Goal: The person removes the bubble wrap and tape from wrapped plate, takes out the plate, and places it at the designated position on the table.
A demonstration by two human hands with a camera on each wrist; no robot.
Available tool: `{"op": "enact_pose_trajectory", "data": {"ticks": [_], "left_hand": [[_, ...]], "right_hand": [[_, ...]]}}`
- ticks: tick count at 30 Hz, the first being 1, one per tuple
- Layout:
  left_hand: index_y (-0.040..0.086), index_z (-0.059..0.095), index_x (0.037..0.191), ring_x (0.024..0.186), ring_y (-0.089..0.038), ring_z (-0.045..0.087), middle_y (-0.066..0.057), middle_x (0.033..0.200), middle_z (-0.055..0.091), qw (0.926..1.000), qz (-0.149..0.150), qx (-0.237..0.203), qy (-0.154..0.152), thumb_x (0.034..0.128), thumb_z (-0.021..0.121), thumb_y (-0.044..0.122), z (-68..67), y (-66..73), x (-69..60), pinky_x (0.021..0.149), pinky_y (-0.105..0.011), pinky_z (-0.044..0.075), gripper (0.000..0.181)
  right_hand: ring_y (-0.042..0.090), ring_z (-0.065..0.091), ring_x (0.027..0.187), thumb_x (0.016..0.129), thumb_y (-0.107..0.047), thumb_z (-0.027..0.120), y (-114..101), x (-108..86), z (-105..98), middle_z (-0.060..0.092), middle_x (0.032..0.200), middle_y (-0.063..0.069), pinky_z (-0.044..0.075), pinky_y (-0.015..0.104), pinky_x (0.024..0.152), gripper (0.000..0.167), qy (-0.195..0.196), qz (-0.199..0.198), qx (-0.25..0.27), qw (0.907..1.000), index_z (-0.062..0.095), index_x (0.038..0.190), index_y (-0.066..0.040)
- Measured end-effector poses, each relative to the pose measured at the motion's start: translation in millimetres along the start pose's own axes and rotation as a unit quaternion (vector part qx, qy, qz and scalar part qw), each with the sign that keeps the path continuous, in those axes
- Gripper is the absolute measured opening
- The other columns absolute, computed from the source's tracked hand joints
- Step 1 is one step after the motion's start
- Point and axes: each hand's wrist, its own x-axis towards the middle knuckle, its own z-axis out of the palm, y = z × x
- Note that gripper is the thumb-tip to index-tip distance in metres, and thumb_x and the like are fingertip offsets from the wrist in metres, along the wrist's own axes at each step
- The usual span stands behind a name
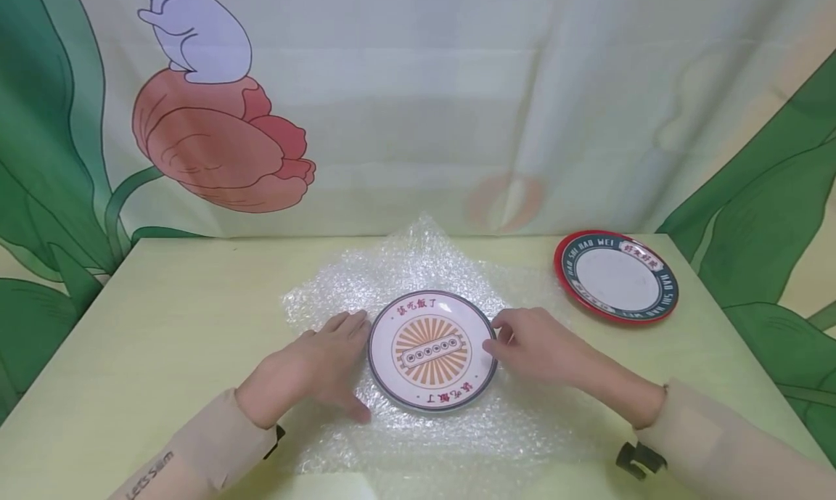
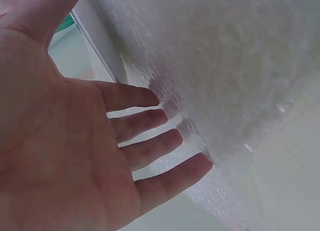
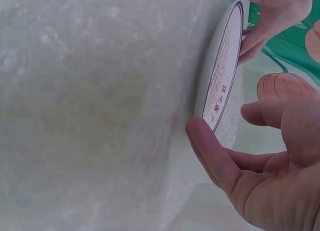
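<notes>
A round white plate [image 1: 431, 305] with a dark rim, orange rays and red lettering lies face up on a sheet of bubble wrap [image 1: 418, 257]. To its left, my left hand [image 1: 320, 362] rests on the wrap with fingers stretched out and spread, as the left wrist view shows. At the plate's right edge is my right hand [image 1: 535, 344]. In the right wrist view, its forefinger touches the rim from the outer side, while the thumb stands apart from the plate, leaving a gap.
Toward the back right of the pale yellow table [image 1: 163, 340] lies another plate [image 1: 617, 279], with a green lettered band, atop something red-rimmed. A printed curtain [image 1: 392, 123] with a white animal and flowers hangs behind the table.
</notes>
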Motion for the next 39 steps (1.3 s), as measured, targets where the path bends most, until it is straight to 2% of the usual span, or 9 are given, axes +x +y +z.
{"op": "enact_pose_trajectory", "data": {"ticks": [3, 8, 15, 20, 27, 33, 39], "left_hand": [[-0.009, 0.025, 0.157, 0.151, -0.045, 0.018, -0.025, 0.166, 0.017, 1.0, 0.003, -0.005, 0.004, 0.0654, 0.091, 0.061, 0.2, -0.6, 0.3, 0.107, -0.072, 0.032, 0.133], [-0.01, 0.025, 0.157, 0.151, -0.045, 0.018, -0.025, 0.166, 0.017, 1.0, 0.002, -0.006, 0.003, 0.0652, 0.091, 0.061, 0.1, -0.5, 0.3, 0.108, -0.071, 0.033, 0.133], [-0.009, 0.024, 0.157, 0.151, -0.045, 0.018, -0.025, 0.166, 0.017, 1.0, 0.004, 0.001, 0.005, 0.065, 0.091, 0.062, 0.1, -0.1, 0.3, 0.107, -0.07, 0.033, 0.134], [-0.009, 0.024, 0.157, 0.151, -0.044, 0.018, -0.024, 0.166, 0.017, 1.0, 0.001, 0.005, 0.004, 0.0654, 0.09, 0.062, 1.0, -0.1, 1.4, 0.107, -0.07, 0.034, 0.134], [-0.009, 0.024, 0.157, 0.151, -0.044, 0.018, -0.024, 0.166, 0.017, 1.0, -0.003, 0.003, 0.004, 0.0644, 0.091, 0.063, 1.8, -0.9, 2.2, 0.108, -0.07, 0.033, 0.135], [-0.009, 0.024, 0.157, 0.151, -0.044, 0.019, -0.024, 0.166, 0.018, 0.9999, 0.0, 0.003, 0.01, 0.0638, 0.091, 0.063, 3.2, -2.4, 2.3, 0.107, -0.071, 0.033, 0.136], [-0.009, 0.024, 0.157, 0.151, -0.044, 0.019, -0.024, 0.166, 0.018, 0.9999, 0.007, 0.004, 0.014, 0.065, 0.09, 0.063, 2.4, -2.6, 1.8, 0.108, -0.071, 0.033, 0.134]], "right_hand": [[0.016, 0.059, 0.073, 0.095, -0.017, 0.071, 2, 6.4, 1, 0.067, 0.086, 0.004, 0.053, 0.031, 0.067, 0.031, 0.003, 0.007, -0.002, 1.0, 0.067, 0.115, 0.006], [0.014, 0.062, 0.067, 0.096, -0.016, 0.07, 6, 16.2, 2, 0.066, 0.085, 0.005, 0.053, 0.03, 0.065, 0.036, -0.016, 0.028, 0.017, 0.9993, 0.064, 0.121, 0.009], [0.016, 0.063, 0.069, 0.095, -0.013, 0.073, 10, 25.6, 7, 0.065, 0.084, 0.005, 0.053, 0.03, 0.065, 0.032, -0.039, 0.065, 0.045, 0.9961, 0.064, 0.119, 0.007], [0.016, 0.064, 0.07, 0.093, -0.01, 0.073, 12, 28.3, 9, 0.065, 0.086, 0.006, 0.055, 0.03, 0.067, 0.032, -0.03, 0.077, 0.057, 0.995, 0.063, 0.119, 0.006], [0.017, 0.066, 0.074, 0.091, -0.005, 0.074, 16, 28.6, 13, 0.065, 0.091, 0.008, 0.058, 0.029, 0.068, 0.031, -0.017, 0.094, 0.105, 0.9898, 0.061, 0.118, 0.006], [0.019, 0.068, 0.072, 0.092, -0.001, 0.072, 18, 25.7, 12, 0.068, 0.093, 0.011, 0.058, 0.032, 0.07, 0.029, -0.007, 0.08, 0.154, 0.9847, 0.058, 0.116, 0.006], [0.022, 0.07, 0.07, 0.093, 0.004, 0.069, 22, 20.3, 9, 0.07, 0.097, 0.015, 0.06, 0.035, 0.068, 0.031, 0.014, 0.059, 0.216, 0.9745, 0.055, 0.12, 0.009]]}}
